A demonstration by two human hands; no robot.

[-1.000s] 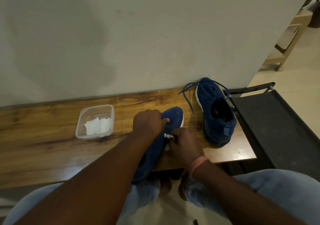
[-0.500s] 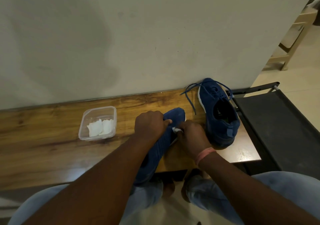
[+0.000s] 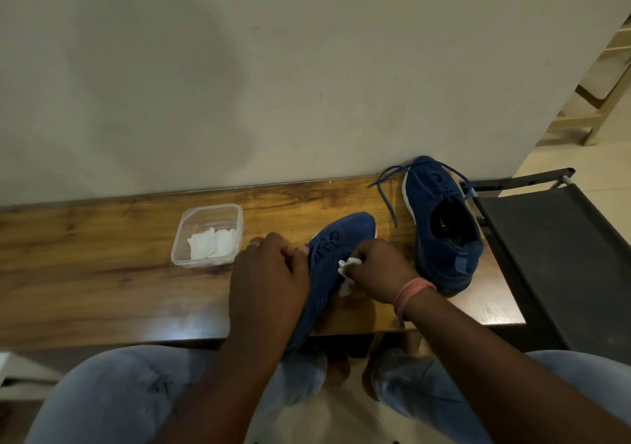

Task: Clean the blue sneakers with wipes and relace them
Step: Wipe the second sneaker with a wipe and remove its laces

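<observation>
Two blue sneakers: the near sneaker [image 3: 341,238] lay between the hands, left hand [image 3: 269,273] gripping it, right hand [image 3: 375,269] pinching one wipe [image 3: 348,266]; the laced sneaker [image 3: 440,218] stood beside.

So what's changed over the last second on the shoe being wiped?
The right hand, pinching the wipe, slid up the near sneaker toward the toe. The left hand keeps gripping that sneaker. The far sneaker and tub stayed put.
</observation>
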